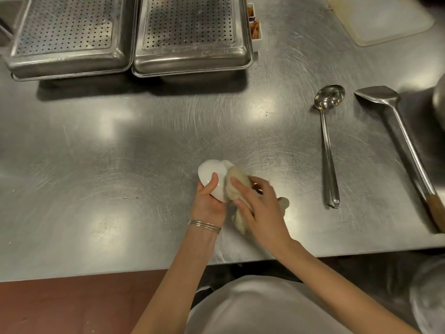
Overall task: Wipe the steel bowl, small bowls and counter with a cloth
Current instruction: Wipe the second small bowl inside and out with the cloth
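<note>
A person at a scratched steel tabletop (120, 153) wipes a small white bowl (210, 169) with a beige cloth (237, 179). Both are held just above the surface, well to the left of a long-handled ladle (327, 141) and nearer the tabletop's front edge than the ladle's cup. The left hand (207, 203), thin bangles (204, 225) at its wrist, grips the tilted bowl from below, thumb curled over its side. The right hand (262, 208) clutches the bunched cloth and presses it against the bowl with its fingers, the cloth's tail hanging beneath the palm. Whether a second bowl sits behind the first cannot be told.

The ladle lies flat, cup away from the person. Just to its right a steel spatula (397, 131) with a wooden grip lies at a slant. Beyond that, at the frame's edge, the curved side of a steel vessel (439, 97) shows. Far to the ladle's left and further back, two perforated steel trays (190, 32) stand side by side. A white cutting board (390, 18) lies behind the ladle, to its right.
</note>
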`<state>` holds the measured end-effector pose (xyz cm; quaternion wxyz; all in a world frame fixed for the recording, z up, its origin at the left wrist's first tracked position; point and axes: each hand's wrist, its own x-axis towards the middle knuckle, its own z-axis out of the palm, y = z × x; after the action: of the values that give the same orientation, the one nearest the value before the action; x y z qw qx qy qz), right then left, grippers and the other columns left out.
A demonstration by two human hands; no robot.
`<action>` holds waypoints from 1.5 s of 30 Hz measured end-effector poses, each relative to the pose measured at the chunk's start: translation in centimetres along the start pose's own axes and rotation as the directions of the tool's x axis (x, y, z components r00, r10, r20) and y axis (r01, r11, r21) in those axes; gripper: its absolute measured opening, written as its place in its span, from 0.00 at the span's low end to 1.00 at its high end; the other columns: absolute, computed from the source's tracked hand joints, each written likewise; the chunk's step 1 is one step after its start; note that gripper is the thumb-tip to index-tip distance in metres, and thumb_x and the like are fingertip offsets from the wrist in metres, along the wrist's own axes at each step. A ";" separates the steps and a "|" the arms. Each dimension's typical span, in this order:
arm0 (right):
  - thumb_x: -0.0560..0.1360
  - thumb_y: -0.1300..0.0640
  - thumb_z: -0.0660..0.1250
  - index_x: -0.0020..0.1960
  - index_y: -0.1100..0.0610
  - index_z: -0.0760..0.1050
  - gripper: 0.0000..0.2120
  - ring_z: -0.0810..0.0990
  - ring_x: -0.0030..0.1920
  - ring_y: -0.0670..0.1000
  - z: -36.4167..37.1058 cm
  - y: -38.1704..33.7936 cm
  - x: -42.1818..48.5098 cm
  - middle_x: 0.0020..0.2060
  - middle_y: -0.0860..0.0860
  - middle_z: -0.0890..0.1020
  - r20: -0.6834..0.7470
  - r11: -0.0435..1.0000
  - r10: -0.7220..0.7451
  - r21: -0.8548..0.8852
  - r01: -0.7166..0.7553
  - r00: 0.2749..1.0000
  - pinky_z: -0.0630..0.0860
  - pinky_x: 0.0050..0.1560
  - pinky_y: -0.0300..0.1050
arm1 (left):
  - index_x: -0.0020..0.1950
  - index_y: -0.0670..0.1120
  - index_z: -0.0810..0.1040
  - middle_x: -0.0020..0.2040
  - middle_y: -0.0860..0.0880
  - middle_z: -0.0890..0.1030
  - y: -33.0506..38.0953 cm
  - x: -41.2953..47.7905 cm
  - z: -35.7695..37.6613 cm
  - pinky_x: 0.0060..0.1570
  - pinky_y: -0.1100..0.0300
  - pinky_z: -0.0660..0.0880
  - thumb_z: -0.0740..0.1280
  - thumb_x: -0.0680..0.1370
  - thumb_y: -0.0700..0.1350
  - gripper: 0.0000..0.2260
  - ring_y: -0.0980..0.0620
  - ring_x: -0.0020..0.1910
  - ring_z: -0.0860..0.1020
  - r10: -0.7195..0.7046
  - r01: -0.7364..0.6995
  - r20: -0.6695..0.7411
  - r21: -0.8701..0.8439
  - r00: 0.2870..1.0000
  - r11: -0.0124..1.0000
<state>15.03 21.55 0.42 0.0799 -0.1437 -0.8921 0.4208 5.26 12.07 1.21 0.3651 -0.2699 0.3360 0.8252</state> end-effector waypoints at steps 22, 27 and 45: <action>0.77 0.55 0.63 0.60 0.54 0.77 0.13 0.74 0.58 0.62 -2.4 5.6 2.5 0.57 0.57 0.78 0.023 0.891 0.153 -0.437 -0.128 0.988 0.72 0.53 0.53 | 0.48 0.46 0.77 0.45 0.50 0.78 3.7 -0.2 -3.4 0.38 0.67 0.76 0.72 0.71 0.34 0.11 0.55 0.43 0.77 0.316 -0.336 0.189 0.787 0.930 0.518; 0.78 0.48 0.60 0.62 0.56 0.75 0.17 0.79 0.50 0.45 -3.4 1.9 4.5 0.49 0.46 0.80 0.110 0.890 0.405 0.180 -0.419 0.908 0.72 0.55 0.39 | 0.46 0.48 0.80 0.41 0.60 0.76 4.6 0.2 -4.0 0.45 0.76 0.68 0.73 0.66 0.43 0.10 0.70 0.44 0.74 0.213 -0.660 0.660 0.747 0.720 -0.084; 0.72 0.67 0.61 0.59 0.57 0.74 0.16 0.76 0.48 0.54 -4.2 0.7 0.8 0.46 0.51 0.77 -0.110 0.733 0.656 0.328 -0.595 0.747 0.81 0.41 0.48 | 0.68 0.45 0.70 0.65 0.47 0.74 6.0 2.1 -3.4 0.63 0.52 0.66 0.60 0.72 0.63 0.31 0.47 0.65 0.70 -0.042 -0.584 0.793 0.410 0.607 -0.701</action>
<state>15.53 25.28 2.51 0.0493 -0.4700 -0.7096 0.5227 0.00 7.38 -0.23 0.0800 0.5022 0.8382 0.1971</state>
